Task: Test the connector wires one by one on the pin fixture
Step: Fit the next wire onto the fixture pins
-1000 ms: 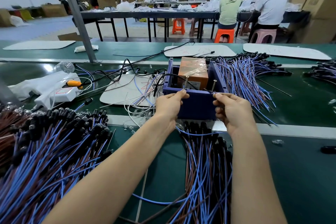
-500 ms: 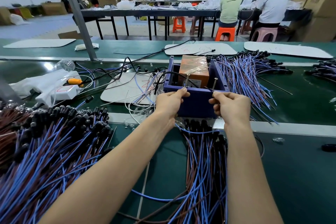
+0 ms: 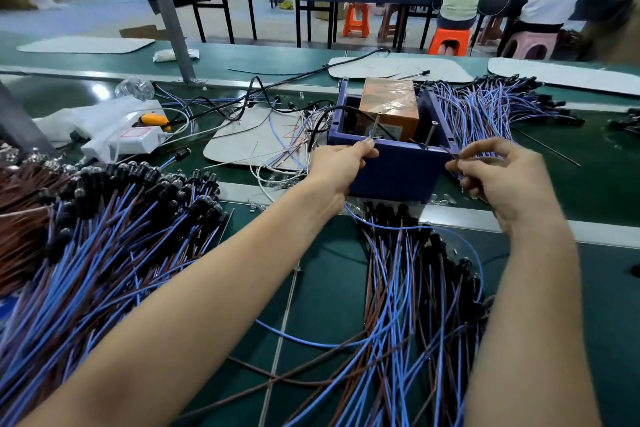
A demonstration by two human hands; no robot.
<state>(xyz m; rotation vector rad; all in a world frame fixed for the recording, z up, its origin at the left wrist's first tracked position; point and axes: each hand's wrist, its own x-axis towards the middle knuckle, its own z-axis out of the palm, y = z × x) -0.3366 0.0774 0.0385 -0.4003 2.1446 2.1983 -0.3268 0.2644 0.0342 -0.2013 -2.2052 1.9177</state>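
Note:
A dark blue box fixture stands on the green bench with two upright metal pins, the left pin and the right pin, and an orange block inside it. My left hand pinches a blue wire end at the fixture's front rim by the left pin. My right hand pinches a thin wire end just right of the fixture's front corner. A blue wire loops between my hands below the fixture.
A big heap of blue and brown connector wires lies at my left, another bundle lies in front of me, and a third pile sits right of the fixture. A white power strip lies at the left. Two people sit at a far table.
My right hand has moved right, away from the right pin to beyond the fixture's corner, with the wire end in its fingers. My left hand stays at the front rim.

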